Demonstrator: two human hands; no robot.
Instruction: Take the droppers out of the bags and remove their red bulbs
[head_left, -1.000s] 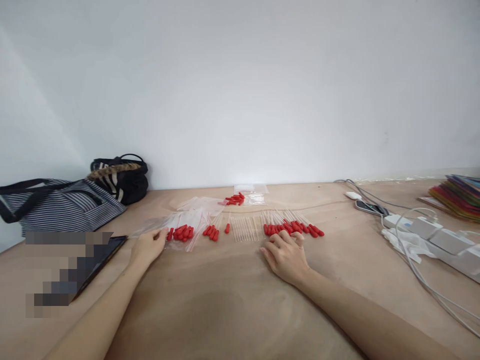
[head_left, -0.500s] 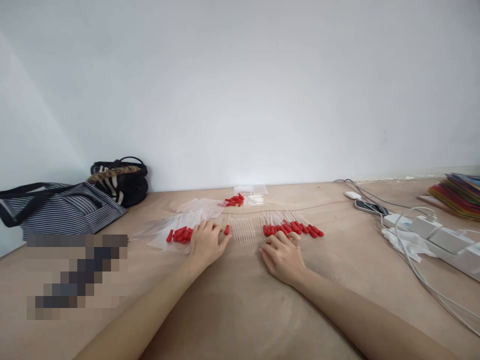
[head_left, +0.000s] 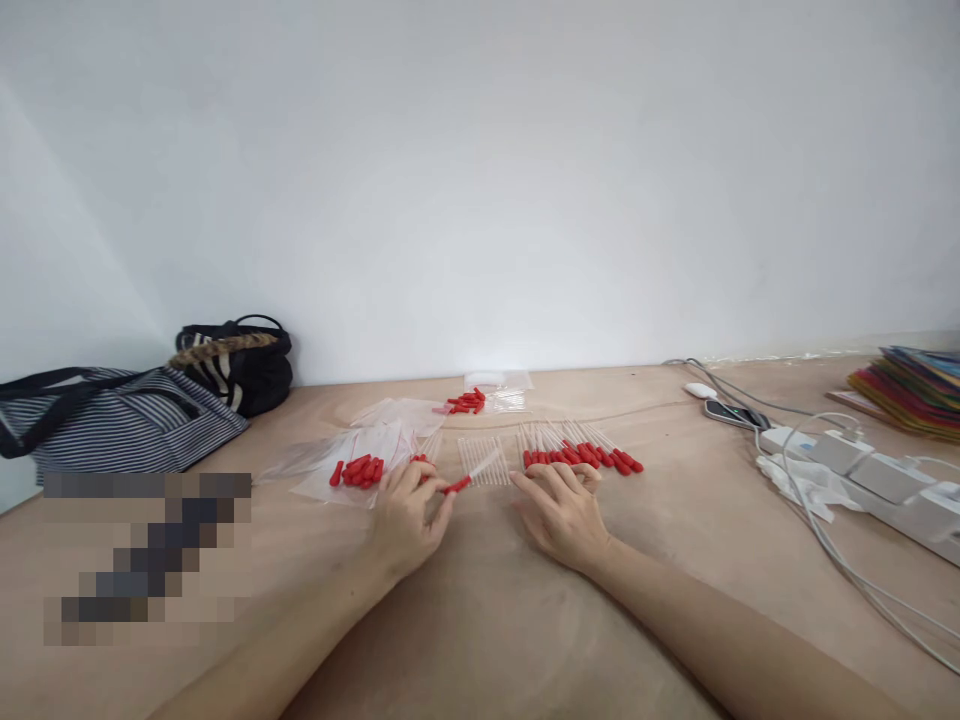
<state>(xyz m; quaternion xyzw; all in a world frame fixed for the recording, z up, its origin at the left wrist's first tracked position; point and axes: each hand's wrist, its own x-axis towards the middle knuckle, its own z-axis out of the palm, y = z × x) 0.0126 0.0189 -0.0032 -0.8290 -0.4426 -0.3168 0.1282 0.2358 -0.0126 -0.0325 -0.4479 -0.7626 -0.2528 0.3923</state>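
Note:
My left hand (head_left: 409, 515) pinches a dropper (head_left: 457, 485) by its red rubber bulb, the clear tube slanting up to the right. That tube lies over a row of thin clear tubes (head_left: 476, 455) set side by side on the table. Under and behind my left fingers are clear plastic bags (head_left: 315, 487), with a heap of loose red rubber bulbs (head_left: 361, 470) on them. Flat on the table, my right hand (head_left: 562, 510) has its fingers spread and holds nothing. Its fingertips touch or nearly touch a fan of red-bulbed droppers (head_left: 585, 453).
Farther back, more red bulbs (head_left: 469, 402) and clear tubes lie by a plastic bag (head_left: 499, 380). A striped bag (head_left: 135, 415) and a black bag (head_left: 262, 370) stand left. On the right are a phone (head_left: 724, 413), a power strip (head_left: 900, 495), cables and coloured folders (head_left: 907, 390).
The dropper by my left hand has turned from upright to slanting right, and my left hand has drawn slightly nearer to me. My right fingers have stretched out a little.

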